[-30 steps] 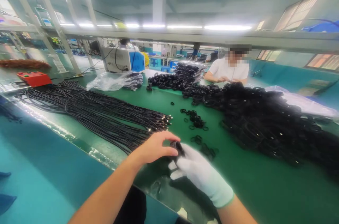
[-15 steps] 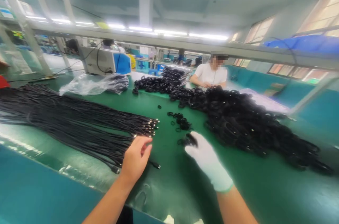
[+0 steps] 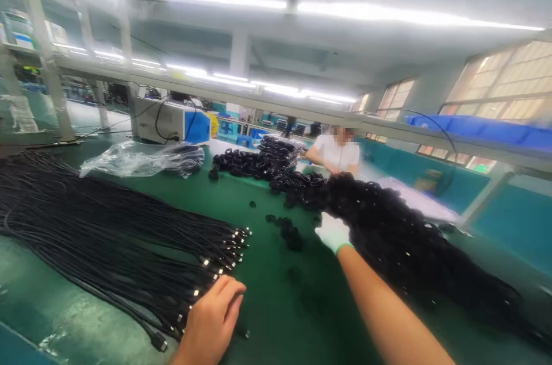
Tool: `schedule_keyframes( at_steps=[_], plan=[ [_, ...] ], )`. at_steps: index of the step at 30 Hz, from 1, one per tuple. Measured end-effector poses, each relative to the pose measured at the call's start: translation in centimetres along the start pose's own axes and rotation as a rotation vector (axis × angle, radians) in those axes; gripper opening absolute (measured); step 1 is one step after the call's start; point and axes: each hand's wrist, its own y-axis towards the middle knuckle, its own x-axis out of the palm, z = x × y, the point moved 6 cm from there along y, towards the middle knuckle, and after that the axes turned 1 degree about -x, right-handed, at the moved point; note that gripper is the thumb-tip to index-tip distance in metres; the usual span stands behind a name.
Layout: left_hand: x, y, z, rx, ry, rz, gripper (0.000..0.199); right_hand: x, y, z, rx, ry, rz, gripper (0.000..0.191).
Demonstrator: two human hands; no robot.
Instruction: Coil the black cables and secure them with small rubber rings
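Long black cables [image 3: 129, 227] lie in a flat bundle on the green table [image 3: 267, 307], their metal connector ends pointing right. My bare left hand [image 3: 218, 310] is over the lower connector ends with its fingers curled; a connector tip shows just right of it. My right hand [image 3: 334, 233], in a white glove, reaches to the near edge of a large heap of black coiled cables [image 3: 388, 227]; its fingertips are hidden. Small black rings [image 3: 290, 234] lie loose left of the glove.
A clear plastic bag [image 3: 138, 159] and a grey and blue machine [image 3: 172, 120] stand at the back left. More black coils [image 3: 254, 164] lie behind. A person [image 3: 336, 152] sits across the table under a metal rail [image 3: 259, 102].
My gloved right hand has moved away from the small rings, forward to the big heap. The dark rings at its fingertips no longer show. The view has tilted up.
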Motion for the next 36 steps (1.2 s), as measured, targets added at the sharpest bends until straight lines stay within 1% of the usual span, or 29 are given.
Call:
schedule_keyframes(
  at_steps=[4,6,7,8,10,12,14,15,17,19,22,23,24,25,26,28,29,30,32,33,34,36],
  plan=[
    [0.5,0.0,-0.1,0.062,0.043,-0.048,0.018,1.6,2.4,-0.1,0.035,-0.016,-0.058,0.033],
    [0.7,0.0,-0.2,0.065,0.052,-0.074,0.018,1.8,3.3,0.4,0.043,0.018,-0.095,0.032],
    [0.8,0.0,-0.3,0.058,0.051,-0.082,0.018,1.5,3.7,0.8,0.041,0.046,-0.105,0.032],
    [0.8,-0.1,-0.4,0.05,0.045,-0.086,0.017,1.0,4.0,1.3,0.036,0.081,-0.106,0.032],
    [0.7,0.0,-0.4,0.04,0.023,-0.078,0.017,-0.9,4.0,2.4,0.014,0.165,-0.074,0.033],
    [0.7,0.1,-0.5,0.033,-0.004,-0.069,0.017,-3.3,2.8,3.3,-0.006,0.252,-0.027,0.033],
    [0.8,0.3,-0.4,0.022,-0.021,-0.076,0.018,-5.2,0.5,3.1,-0.032,0.336,0.0,0.035],
    [0.8,0.4,-0.3,0.013,-0.023,-0.086,0.018,-5.8,-1.1,2.3,-0.052,0.378,-0.001,0.038],
    [0.6,0.4,0.4,-0.003,-0.019,-0.11,0.019,-6.0,-4.9,-0.5,-0.113,0.459,-0.031,0.042],
    [0.0,0.0,1.8,-0.006,-0.027,-0.13,0.017,-5.2,-9.2,-4.5,-0.192,0.536,-0.078,0.045],
    [-2.0,-1.1,3.7,0.025,-0.111,-0.107,0.014,-2.8,-15.3,-10.2,-0.266,0.681,-0.169,0.051],
    [-2.9,-1.6,3.9,0.043,-0.134,-0.094,0.013,-1.9,-17.0,-11.7,-0.296,0.716,-0.192,0.053],
    [-4.0,-2.0,3.6,0.04,-0.129,-0.078,0.013,-0.9,-18.5,-12.9,-0.315,0.744,-0.203,0.054],
    [-5.2,-2.5,2.7,0.011,-0.096,-0.058,0.011,0.1,-19.7,-13.8,-0.333,0.759,-0.218,0.055],
    [-6.7,-2.9,1.2,-0.046,-0.027,-0.043,0.01,1.0,-20.7,-14.4,-0.348,0.758,-0.228,0.054],
    [-10.2,-3.9,-2.9,-0.22,0.16,-0.016,0.009,2.6,-22.1,-15.2,-0.371,0.724,-0.246,0.052],
    [-11.9,-4.4,-5.3,-0.307,0.273,-0.023,0.009,3.1,-22.6,-15.4,-0.386,0.705,-0.254,0.051],
    [-13.7,-4.7,-7.4,-0.359,0.329,0.001,0.009,3.4,-22.9,-15.6,-0.401,0.689,-0.259,0.05],
    [-16.4,-5.1,-10.9,-0.415,0.406,0.032,0.01,3.5,-23.2,-15.7,-0.421,0.679,-0.259,0.049],
    [-17.3,-5.1,-12.1,-0.425,0.435,0.039,0.011,3.3,-23.2,-15.7,-0.421,0.68,-0.253,0.049],
    [-17.7,-5.0,-13.1,-0.423,0.459,0.032,0.012,3.1,-23.1,-15.7,-0.414,0.681,-0.247,0.049],
    [-17.5,-4.5,-14.0,-0.386,0.488,-0.018,0.014,2.6,-23.0,-15.6,-0.402,0.688,-0.24,0.049]
  ],
)
